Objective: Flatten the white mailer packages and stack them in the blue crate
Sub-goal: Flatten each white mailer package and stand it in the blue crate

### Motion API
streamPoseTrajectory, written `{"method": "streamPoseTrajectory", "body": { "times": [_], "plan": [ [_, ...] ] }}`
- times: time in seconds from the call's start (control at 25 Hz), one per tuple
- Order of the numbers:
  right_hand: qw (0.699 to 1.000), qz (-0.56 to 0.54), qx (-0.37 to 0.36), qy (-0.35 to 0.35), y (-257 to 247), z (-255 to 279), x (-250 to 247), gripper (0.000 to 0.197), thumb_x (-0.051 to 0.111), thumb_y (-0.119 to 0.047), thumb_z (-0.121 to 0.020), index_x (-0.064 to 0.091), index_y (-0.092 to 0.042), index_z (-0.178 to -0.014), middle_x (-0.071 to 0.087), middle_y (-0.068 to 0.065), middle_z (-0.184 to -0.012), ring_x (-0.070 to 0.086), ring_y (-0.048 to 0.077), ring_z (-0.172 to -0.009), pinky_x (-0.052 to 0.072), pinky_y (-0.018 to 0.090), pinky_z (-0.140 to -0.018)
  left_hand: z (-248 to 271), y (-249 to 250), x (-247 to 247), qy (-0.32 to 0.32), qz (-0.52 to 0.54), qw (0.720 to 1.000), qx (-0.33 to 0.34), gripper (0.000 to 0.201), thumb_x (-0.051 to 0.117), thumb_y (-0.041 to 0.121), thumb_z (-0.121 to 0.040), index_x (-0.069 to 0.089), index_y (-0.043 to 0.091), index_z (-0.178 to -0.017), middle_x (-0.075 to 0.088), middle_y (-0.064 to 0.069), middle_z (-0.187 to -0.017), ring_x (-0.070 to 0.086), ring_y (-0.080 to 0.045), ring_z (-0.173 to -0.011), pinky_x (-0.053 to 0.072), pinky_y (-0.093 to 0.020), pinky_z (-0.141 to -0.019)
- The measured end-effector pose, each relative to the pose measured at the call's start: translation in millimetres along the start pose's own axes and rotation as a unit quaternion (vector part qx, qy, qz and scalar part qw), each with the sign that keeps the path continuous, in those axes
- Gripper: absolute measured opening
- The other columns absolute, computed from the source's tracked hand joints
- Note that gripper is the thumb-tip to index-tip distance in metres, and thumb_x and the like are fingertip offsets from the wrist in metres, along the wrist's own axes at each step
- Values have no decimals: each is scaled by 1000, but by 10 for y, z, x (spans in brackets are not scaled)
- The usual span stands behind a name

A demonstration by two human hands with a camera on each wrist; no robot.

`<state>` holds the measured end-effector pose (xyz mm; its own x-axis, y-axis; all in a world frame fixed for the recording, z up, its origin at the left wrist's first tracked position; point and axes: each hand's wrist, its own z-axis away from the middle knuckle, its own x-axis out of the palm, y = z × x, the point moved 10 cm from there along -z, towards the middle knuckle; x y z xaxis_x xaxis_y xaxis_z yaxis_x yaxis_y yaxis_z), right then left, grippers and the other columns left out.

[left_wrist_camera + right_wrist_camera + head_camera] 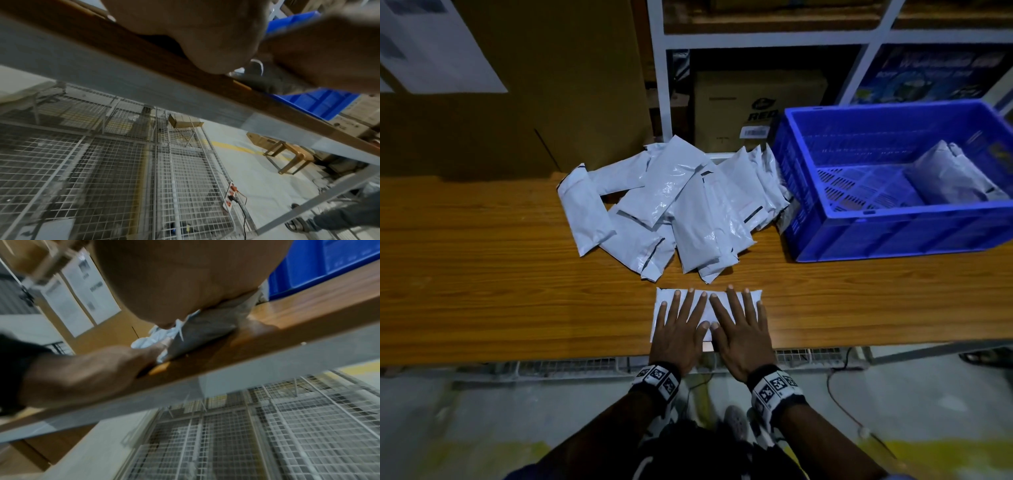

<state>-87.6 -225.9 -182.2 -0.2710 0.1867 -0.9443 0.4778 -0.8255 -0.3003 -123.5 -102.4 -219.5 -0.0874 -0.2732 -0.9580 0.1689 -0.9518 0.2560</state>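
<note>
One white mailer (659, 299) lies flat near the front edge of the wooden table (482, 274). My left hand (679, 325) and right hand (739, 329) press on it side by side, palms down, fingers straight and spread. A loose pile of several white mailers (671, 205) lies behind it. The blue crate (893, 226) stands at the right with a few mailers (948, 174) in its far right corner. In the right wrist view my palm covers the grey-looking mailer (201, 331) at the table edge. The crate's wall (316, 104) shows in the left wrist view.
A large cardboard box (517, 85) with paper sheets stands behind the table at the left. White shelving (661, 85) holding boxes rises behind the pile and crate. Wire mesh racks (102, 178) and a power strip (231, 196) lie below the table.
</note>
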Motion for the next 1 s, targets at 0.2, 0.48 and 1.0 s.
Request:
{"method": "streamPoseTrajectory", "body": {
  "times": [0.2,0.48,1.0],
  "plan": [
    [999,15,43,19,19,-58,54,53,19,-45,-105,4,-39,-156,-14,-3,-164,-19,23,-149,0,51,-121,-14,21,5,5,8,1000,9,57,3,53,-105,-6,35,-159,-14,8,-166,-16,-16,-153,-4,-46,-123],
    [998,42,49,1,87,-121,205,55,17,-43,-104,3,-34,-156,-9,1,-165,-13,26,-151,5,51,-122,11,79,-150,65,37,996,41,58,35,42,-106,19,26,-160,10,-1,-168,3,-24,-155,14,-53,-123],
    [999,-23,47,-6,-2,-123,59,53,16,-49,-104,4,-41,-155,-19,-5,-162,-28,20,-146,-10,47,-120,28,-35,19,-14,16,1000,12,55,10,50,-108,-10,38,-158,-17,9,-166,-23,-17,-151,-3,-51,-123]
  ]
}}
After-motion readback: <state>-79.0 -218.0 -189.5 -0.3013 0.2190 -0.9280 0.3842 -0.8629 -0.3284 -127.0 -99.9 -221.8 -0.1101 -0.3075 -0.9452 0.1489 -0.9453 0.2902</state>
